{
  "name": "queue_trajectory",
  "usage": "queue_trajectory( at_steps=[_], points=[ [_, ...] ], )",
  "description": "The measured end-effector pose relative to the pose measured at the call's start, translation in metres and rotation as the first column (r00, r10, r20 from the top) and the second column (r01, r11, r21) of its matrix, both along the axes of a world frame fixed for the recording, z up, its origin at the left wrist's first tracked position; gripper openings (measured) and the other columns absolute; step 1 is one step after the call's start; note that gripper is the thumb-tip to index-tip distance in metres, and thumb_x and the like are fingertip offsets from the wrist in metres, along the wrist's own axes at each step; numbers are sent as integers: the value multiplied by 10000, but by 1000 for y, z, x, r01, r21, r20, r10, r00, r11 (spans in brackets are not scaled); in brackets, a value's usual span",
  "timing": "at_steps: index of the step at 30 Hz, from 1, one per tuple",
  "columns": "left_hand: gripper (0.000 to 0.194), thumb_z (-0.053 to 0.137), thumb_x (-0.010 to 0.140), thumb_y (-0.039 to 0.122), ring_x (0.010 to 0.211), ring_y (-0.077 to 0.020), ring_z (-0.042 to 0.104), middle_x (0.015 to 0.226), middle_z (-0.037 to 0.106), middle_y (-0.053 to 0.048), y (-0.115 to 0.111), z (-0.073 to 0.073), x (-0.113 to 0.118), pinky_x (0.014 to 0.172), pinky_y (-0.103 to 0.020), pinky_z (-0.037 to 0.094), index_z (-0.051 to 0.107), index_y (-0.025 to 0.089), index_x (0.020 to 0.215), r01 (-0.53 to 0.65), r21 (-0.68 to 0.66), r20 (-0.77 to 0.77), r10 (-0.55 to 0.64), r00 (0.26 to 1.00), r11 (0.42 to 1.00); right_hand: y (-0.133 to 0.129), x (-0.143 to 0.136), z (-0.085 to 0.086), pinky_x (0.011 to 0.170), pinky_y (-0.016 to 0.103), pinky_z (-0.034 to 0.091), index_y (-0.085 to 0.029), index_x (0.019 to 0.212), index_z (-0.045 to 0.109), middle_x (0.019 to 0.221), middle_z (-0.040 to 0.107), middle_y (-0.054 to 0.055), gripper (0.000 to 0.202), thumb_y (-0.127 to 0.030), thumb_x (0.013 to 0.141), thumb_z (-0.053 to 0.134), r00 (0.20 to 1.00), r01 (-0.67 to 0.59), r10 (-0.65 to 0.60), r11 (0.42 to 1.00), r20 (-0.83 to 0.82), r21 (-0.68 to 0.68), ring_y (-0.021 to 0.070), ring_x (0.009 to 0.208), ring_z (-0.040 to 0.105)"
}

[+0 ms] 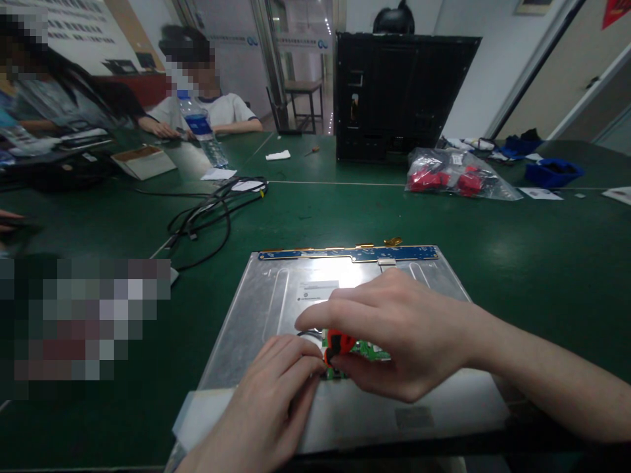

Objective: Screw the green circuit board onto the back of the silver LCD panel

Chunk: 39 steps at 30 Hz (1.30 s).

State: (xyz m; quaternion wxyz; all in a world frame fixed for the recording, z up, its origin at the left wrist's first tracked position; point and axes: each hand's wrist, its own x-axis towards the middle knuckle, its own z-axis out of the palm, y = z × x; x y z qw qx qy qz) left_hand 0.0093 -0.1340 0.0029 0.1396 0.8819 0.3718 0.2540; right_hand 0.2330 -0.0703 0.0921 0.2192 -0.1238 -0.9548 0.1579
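A flat silver display panel (pixel 241 328) lies back side up before me, with a long blue circuit strip (pixel 315 254) along its far edge. On the panel's middle sits a green circuit board (pixel 372 350), partly covered by my hands. My right hand (pixel 399 335) is closed round the red and black handle of a screwdriver (pixel 341 341), over the board; its tip is hidden. My left hand (pixel 276 387) has its fingers pressed together at the board's left edge, beside the screwdriver. Whatever is between those fingertips is hidden.
Black cables (pixel 217 203) lie coiled left of the panel. Behind them stands a water bottle (pixel 204 135). A black monitor (pixel 404 98) stands at the back, with a plastic bag of red items (pixel 458 176) by it. Two people sit across the green table (pixel 305 210) at left.
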Motion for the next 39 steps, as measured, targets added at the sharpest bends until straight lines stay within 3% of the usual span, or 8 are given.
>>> queue_trajectory(
  at_steps=[9, 17, 24, 31, 37, 39],
  points=[
    [230, 464, 881, 80, 952, -226, 580, 976, 599, -61, 1, 3, 2, 801, -343, 501, 575, 212, 1033, -2, 31, 31, 1, 1000, 1000, 0, 0, -1, 624, 243, 360, -149, 1235, 476, 956, 650, 8, 344, -234, 909, 543, 1000, 21, -21, 1000, 12, 19, 103, 769, 558],
    [188, 451, 883, 96, 949, -234, 587, 975, 606, -72, 0, -1, 0, 798, -348, 509, 573, 205, 975, -8, 5, 18, 8, 1000, 1000, 2, 0, -2, 546, 263, 300, -165, 1199, 523, 855, 641, -12, 345, -396, 943, 541, 999, 44, -43, 994, -10, 95, 100, 672, 540],
    [222, 460, 887, 90, 916, -219, 585, 971, 614, -67, 1, 1, 1, 801, -344, 512, 593, 204, 1022, -2, 23, 38, 1, 999, 1000, -1, -3, -3, 578, 247, 329, -141, 1177, 517, 906, 637, -1, 272, -268, 937, 518, 998, 55, -54, 997, -31, 60, 92, 713, 529],
    [238, 467, 878, 96, 913, -224, 593, 963, 620, -65, 1, 3, 3, 780, -343, 516, 605, 210, 1035, -5, 22, 20, 5, 1000, 1000, 0, -1, -2, 603, 239, 353, -112, 1248, 456, 996, 631, 28, 416, -179, 845, 532, 1000, 3, -3, 1000, -21, -3, 103, 738, 517],
    [181, 459, 883, 114, 909, -227, 597, 954, 618, -72, 0, 0, 2, 761, -336, 523, 598, 201, 959, -20, 9, 23, 20, 1000, 1000, 1, -2, -1, 548, 264, 301, -172, 1169, 526, 862, 641, -5, 329, -399, 932, 546, 999, 52, -52, 997, -6, 61, 105, 693, 550],
    [177, 455, 893, 110, 924, -226, 595, 962, 617, -72, 0, 0, 1, 781, -339, 519, 595, 202, 949, -15, 8, 18, 15, 1000, 1000, 2, -3, -2, 548, 261, 303, -173, 1142, 542, 819, 641, -16, 289, -384, 945, 532, 997, 75, -74, 994, -21, 75, 100, 669, 552]
  ],
)
